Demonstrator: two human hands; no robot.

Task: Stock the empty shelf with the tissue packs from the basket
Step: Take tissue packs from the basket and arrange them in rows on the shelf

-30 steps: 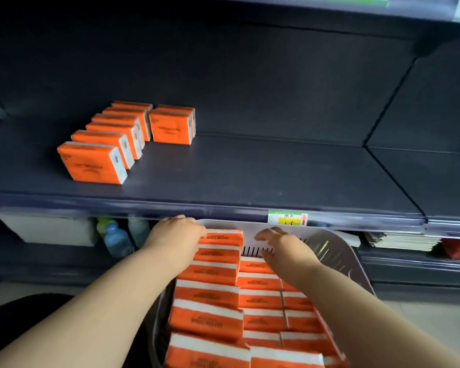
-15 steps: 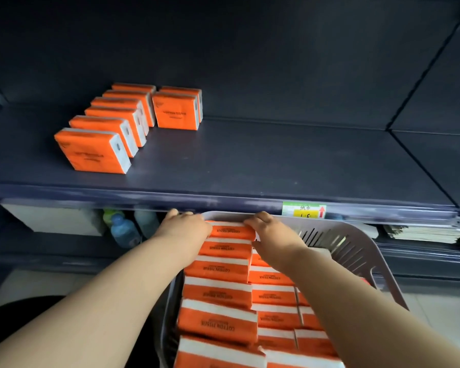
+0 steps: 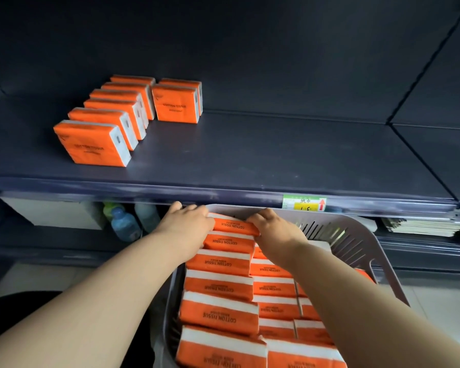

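Far L, up on the dark shelf: a row of six packs, orange w/ white ends. They stand on edge one behind the other, front to back. Just R of that row's back end a pair of packs stands the same way, making a 2nd row.

Under the shelf on the L, in the lower bay, there's a white box & a few plastic bottles, too blurry to read.

Next the left hand, in under the shelf lip at the far end of the basket. Its fingers are curled over the L end of the far pack. That pack is the rearmost in the basket's L column, printed side up. The right hand has the other end, fingers bent over the far edge. So both hands are clamped on the one pack, one at each end. Can't tell if it's lifted clear of the pack below.

The basket is grey plastic w/ slotted walls, sitting just below the shelf front. The basket packs lie in columns, the L column overlapping like shingles, more to the R partly under the right forearm.

A price tag, green/yellow w/ a red arrow, sits on the shelf's front edge just above the basket's far rim, R of the right hand. Far R in the lower bay is a stack of flat paper goods; can't tell what.
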